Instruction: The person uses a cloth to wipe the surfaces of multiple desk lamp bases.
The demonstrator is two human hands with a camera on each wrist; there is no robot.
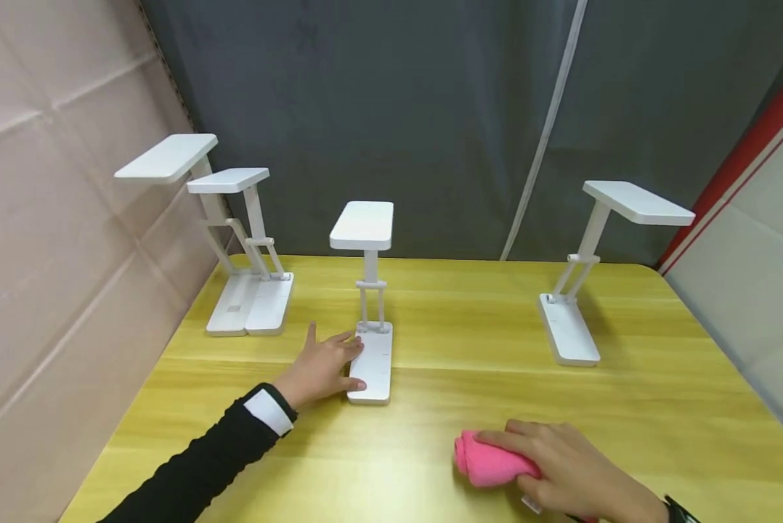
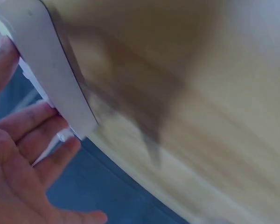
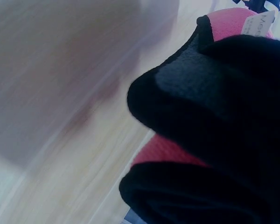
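Observation:
A white folding desk lamp (image 1: 362, 224) stands mid-table on a flat base (image 1: 378, 367). My left hand (image 1: 319, 369), fingers spread, rests on the left edge of that base; the left wrist view shows the thumb and fingertips against the base's side (image 2: 60, 70). At the front right, my right hand (image 1: 564, 465) grips a folded pink cloth (image 1: 492, 461) just at or above the tabletop; whether it touches cannot be told. Close up in the right wrist view, the cloth (image 3: 228, 23) has dark edging and a white label (image 3: 259, 23); no fingers show there.
Two similar white lamps, one taller (image 1: 169, 158) and one shorter (image 1: 231, 180), stand side by side at the back left. Another white lamp (image 1: 636, 202) stands on the right. The yellow wood-grain table (image 1: 457, 312) meets a dark curtain (image 1: 391, 109) behind.

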